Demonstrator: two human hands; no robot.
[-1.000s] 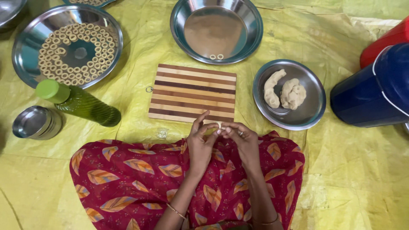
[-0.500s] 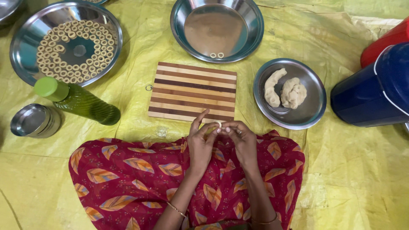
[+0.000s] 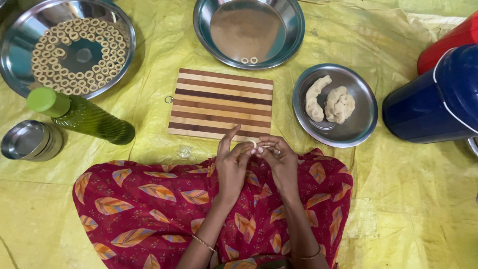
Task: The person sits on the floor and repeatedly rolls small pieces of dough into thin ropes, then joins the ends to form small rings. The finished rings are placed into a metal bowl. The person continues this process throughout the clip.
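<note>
- While a small dough strip point(image 3: 255, 144) is pinched between the fingertips of the left hand point(image 3: 232, 167) and the right hand point(image 3: 280, 162), just above the near edge of the board point(image 3: 221, 104), both hands are nearly closed on it, with only the left forefinger raised.
- The strip could be snapped if it is pulled too hard, since it looks thin and soft.
- It could be dropped onto the red cloth point(image 3: 149, 199) over the lap, because little of it is gripped.
- The dough lumps point(image 3: 329, 103) in the small plate point(image 3: 361, 122) may dry out, as they are left uncovered.
- The green bottle point(image 3: 82, 115), lying on its side, might be rolled by a knee.
</note>
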